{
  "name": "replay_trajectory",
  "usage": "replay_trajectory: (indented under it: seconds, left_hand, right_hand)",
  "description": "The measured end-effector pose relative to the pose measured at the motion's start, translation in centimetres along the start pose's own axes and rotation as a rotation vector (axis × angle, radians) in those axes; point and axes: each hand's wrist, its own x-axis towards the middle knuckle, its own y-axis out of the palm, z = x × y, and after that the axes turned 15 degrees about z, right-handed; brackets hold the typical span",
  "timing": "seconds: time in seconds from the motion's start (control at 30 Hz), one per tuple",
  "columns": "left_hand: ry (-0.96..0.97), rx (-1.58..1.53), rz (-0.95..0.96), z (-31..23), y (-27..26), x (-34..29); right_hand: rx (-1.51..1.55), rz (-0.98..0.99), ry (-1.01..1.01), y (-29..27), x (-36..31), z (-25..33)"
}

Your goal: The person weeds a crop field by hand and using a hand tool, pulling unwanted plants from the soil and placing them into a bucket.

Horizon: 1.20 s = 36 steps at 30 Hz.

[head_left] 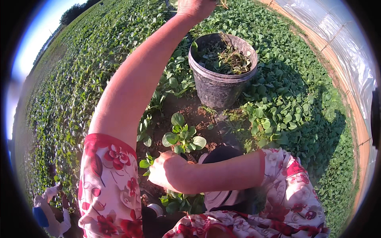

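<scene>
My left arm reaches far forward, and my left hand (195, 8) is closed at the top edge above a dark plastic bucket (206, 85). A few thin stems (223, 4) stick out of its fist. The bucket holds pulled weeds and roots (230, 59). My right hand (164, 171) is low and curled over bare soil among small leafy plants. It touches the leaves of a small plant (144, 163), just below a larger green seedling (183, 137). Its fingers are hidden, so what it grips does not show.
Dense low green plants (91, 71) cover the field on all sides of a brown soil patch (186, 111). A dirt strip (341, 79) and clear plastic sheeting (349, 43) run along the right. Another person (49, 212) crouches at the lower left.
</scene>
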Motion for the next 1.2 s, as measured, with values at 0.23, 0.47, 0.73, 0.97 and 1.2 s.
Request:
replay_trajectory:
  seconds: [0.23,0.47,0.73,0.97,1.2]
  left_hand:
    - [-0.382,-0.222,1.291,1.1,6.9,-5.5]
    - [-0.620,-0.433,1.102,2.5,-6.9,-10.9]
    - [-0.321,0.007,1.380,3.1,-20.4,-24.8]
    - [-1.487,-1.145,0.643,-6.0,-21.1,-33.0]
    - [-1.113,-1.895,-0.226,-7.2,-22.1,-34.6]
  right_hand:
    - [0.106,0.048,0.174,0.3,-0.3,-3.2]
    - [0.133,-0.421,0.241,4.0,-2.1,-5.2]
    - [-0.056,-0.524,0.566,2.8,-1.4,-6.0]
    - [0.128,-1.108,0.336,0.0,1.1,-0.6]
    - [0.190,-1.078,0.140,-1.4,4.3,3.4]
